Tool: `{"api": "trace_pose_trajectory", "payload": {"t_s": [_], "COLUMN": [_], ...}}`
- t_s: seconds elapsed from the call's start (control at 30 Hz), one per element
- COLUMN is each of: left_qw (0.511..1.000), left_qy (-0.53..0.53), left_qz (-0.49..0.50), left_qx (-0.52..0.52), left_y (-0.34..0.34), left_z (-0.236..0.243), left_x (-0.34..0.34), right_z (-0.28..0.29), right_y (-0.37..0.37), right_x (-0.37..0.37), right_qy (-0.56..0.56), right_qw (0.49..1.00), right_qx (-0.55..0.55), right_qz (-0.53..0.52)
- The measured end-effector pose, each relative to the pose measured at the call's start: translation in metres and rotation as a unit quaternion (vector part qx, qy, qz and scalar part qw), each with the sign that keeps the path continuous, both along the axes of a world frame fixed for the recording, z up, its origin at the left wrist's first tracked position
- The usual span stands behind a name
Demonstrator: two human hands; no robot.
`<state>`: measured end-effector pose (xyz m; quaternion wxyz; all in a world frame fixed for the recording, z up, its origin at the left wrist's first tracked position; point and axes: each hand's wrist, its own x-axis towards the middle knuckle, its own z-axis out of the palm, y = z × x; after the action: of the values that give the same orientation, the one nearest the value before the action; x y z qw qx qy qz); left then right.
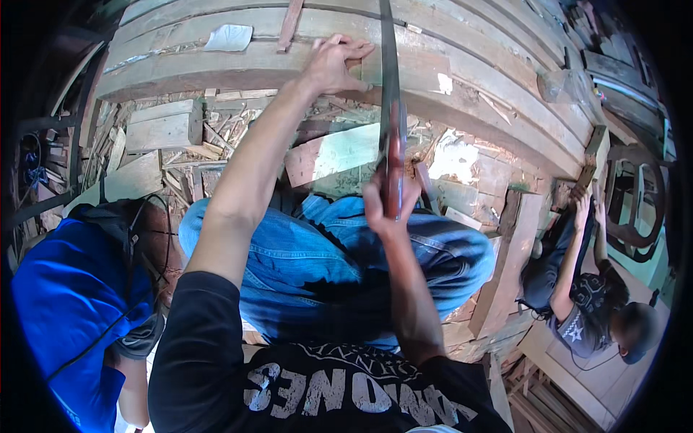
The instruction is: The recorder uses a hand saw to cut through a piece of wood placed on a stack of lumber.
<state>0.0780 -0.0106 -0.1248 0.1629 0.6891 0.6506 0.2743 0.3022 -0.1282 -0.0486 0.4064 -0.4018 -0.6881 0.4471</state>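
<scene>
My right hand (382, 202) is wrapped around the reddish-brown wooden handle of a handsaw (395, 155). The long dark blade points away from me and passes over the nearest wooden beam (216, 74) and the planks behind it. Whether its teeth are in the wood I cannot tell. My left hand (333, 65) rests on that beam just left of the blade, fingers stretched out and thumb apart, holding nothing. Between my bent, jean-clad legs and the beam lies a pale offcut board (336, 155), partly in bright light.
Wood scraps and shavings surround a short block (164, 124) at the left. A crumpled paper (229, 37) lies on the planks. One person in blue (79, 303) is close at my left; another (588, 296) works at the right near a curved wooden frame (635, 202).
</scene>
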Motion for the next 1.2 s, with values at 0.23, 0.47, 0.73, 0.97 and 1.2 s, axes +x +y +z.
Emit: {"api": "trace_pose_trajectory", "payload": {"t_s": [0.23,0.47,0.73,0.97,1.2], "left_qw": [0.999,0.999,1.000,1.000,1.000], "left_qy": [-0.014,-0.042,-0.028,0.008,-0.001], "left_qz": [0.004,-0.008,0.004,0.011,-0.010], "left_qx": [0.029,0.013,0.005,-0.022,-0.006], "left_y": [0.002,0.008,0.003,0.001,0.002], "left_z": [-0.001,0.001,0.002,0.006,0.002], "left_x": [-0.003,-0.003,0.000,0.002,0.001], "right_z": [-0.011,0.002,-0.006,0.000,-0.001], "right_y": [-0.010,0.031,0.013,-0.010,-0.001], "right_x": [0.011,-0.016,-0.004,0.004,-0.003], "right_qy": [-0.020,0.035,0.010,0.026,0.002], "right_qw": [1.000,0.991,0.998,0.998,0.998], "right_qx": [0.016,-0.128,-0.061,-0.054,0.054], "right_qz": [0.010,-0.033,-0.020,-0.019,-0.030]}}
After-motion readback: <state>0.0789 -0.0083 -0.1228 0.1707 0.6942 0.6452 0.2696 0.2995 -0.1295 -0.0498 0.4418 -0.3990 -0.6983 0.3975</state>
